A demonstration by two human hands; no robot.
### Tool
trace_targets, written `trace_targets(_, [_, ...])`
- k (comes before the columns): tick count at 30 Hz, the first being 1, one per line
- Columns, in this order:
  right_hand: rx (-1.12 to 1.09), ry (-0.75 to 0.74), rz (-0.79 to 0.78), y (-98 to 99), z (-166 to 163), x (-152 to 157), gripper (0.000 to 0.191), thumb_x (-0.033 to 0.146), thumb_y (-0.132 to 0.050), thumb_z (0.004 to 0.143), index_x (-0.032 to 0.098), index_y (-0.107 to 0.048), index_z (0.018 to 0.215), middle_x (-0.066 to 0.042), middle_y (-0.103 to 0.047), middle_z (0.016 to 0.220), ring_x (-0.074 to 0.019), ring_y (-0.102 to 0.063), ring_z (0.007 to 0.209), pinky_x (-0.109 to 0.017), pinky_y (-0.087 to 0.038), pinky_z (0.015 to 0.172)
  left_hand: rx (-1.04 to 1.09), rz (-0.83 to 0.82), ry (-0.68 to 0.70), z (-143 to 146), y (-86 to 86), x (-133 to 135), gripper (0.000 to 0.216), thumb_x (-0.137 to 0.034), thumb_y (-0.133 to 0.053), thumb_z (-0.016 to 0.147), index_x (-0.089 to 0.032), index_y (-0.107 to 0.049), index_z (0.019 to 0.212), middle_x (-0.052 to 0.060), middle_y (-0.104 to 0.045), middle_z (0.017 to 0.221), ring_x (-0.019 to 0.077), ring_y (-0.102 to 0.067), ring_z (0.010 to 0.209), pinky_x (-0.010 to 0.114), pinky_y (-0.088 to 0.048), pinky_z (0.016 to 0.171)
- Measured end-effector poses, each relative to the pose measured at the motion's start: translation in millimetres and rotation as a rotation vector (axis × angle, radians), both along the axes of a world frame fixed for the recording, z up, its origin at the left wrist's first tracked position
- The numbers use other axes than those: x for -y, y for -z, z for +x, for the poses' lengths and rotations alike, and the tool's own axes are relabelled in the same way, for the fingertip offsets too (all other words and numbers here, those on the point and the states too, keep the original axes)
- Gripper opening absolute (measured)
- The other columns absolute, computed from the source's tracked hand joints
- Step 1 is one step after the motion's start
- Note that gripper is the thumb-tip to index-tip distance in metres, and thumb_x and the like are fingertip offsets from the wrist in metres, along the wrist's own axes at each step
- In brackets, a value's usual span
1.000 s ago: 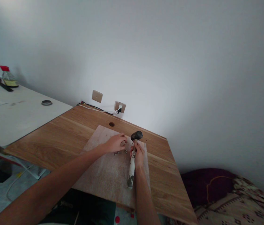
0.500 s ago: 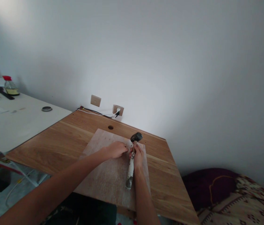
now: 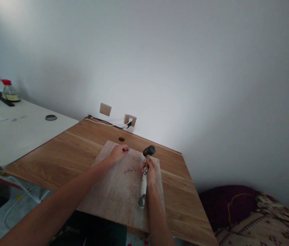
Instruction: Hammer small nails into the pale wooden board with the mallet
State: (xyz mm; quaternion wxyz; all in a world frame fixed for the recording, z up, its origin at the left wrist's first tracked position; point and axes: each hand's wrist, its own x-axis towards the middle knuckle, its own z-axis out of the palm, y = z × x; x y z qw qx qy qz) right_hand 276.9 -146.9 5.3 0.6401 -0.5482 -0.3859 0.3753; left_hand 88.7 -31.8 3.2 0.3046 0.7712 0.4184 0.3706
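My right hand (image 3: 152, 172) is wrapped round the handle of a hammer (image 3: 143, 189), close below its dark head (image 3: 149, 150). The handle is whitish and stained, and its free end points toward me. Near the far edge of a pale wooden board (image 3: 113, 191), my left hand (image 3: 119, 152) has its fingers pinched together. What they hold, if anything, is too small to make out. Several loose nails (image 3: 128, 170) lie on the board between my hands.
The board rests on a brown wooden table (image 3: 65, 153) against the wall. A wall socket (image 3: 130, 120) has plugs and cables. To the left, a white table (image 3: 29, 133) bears a red-capped bottle (image 3: 10, 92) and a round lid (image 3: 51, 117). Patterned bedding (image 3: 264, 225) lies at the right.
My left hand has moved away from the hammer, left and toward the board's far edge, uncovering the nails. My right hand and the hammer have stayed nearly in place.
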Motion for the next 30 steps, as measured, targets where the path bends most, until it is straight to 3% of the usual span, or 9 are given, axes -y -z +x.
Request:
trace_targets(7, [-0.08,0.007,-0.062,-1.7,-3.7,2.6,0.037,0.052,-0.069,0.074,0.02,-0.066,0.092,0.005,-0.057,0.059,-0.0123,-0.047,0.036,-0.026,-0.033,0.034,-0.052,0.031,0.084,-5.3,6.7,8.4,0.018,-0.009,-0.06,0.081,-0.018,-0.075,0.086,0.004,-0.077,0.087,0.0179,-0.069,0.083,0.025,-0.049,0.079])
trace_targets(16, [0.01,-0.043,-0.074,-6.2,-11.4,4.7,0.033,0.053,-0.067,0.075,0.021,-0.06,0.072,0.004,-0.057,0.056,-0.0115,-0.046,0.036,-0.026,-0.033,0.037,-0.186,0.11,0.112,1.4,6.9,10.4,0.021,-0.015,-0.06,0.086,-0.02,-0.078,0.097,0.007,-0.078,0.101,0.0229,-0.069,0.097,0.031,-0.049,0.09])
trace_targets(25, [0.071,-0.069,-0.083,-31.9,-23.6,7.4,0.035,0.055,-0.067,0.071,0.022,-0.057,0.065,0.004,-0.056,0.052,-0.0115,-0.045,0.035,-0.025,-0.031,0.035,-0.202,0.087,0.088,0.4,1.3,15.1,0.02,-0.011,-0.062,0.084,-0.018,-0.077,0.096,0.008,-0.076,0.102,0.023,-0.067,0.1,0.03,-0.049,0.091])
trace_targets(30, [0.11,-0.182,-0.101,-39.6,-34.7,-1.9,0.034,0.055,-0.065,0.074,0.023,-0.059,0.067,0.003,-0.058,0.053,-0.012,-0.044,0.035,-0.026,-0.032,0.035,-0.165,0.031,0.052,1.4,2.4,16.9,0.041,-0.008,-0.061,0.083,-0.017,-0.067,0.123,0.007,-0.077,0.1,0.0217,-0.07,0.092,0.03,-0.05,0.086])
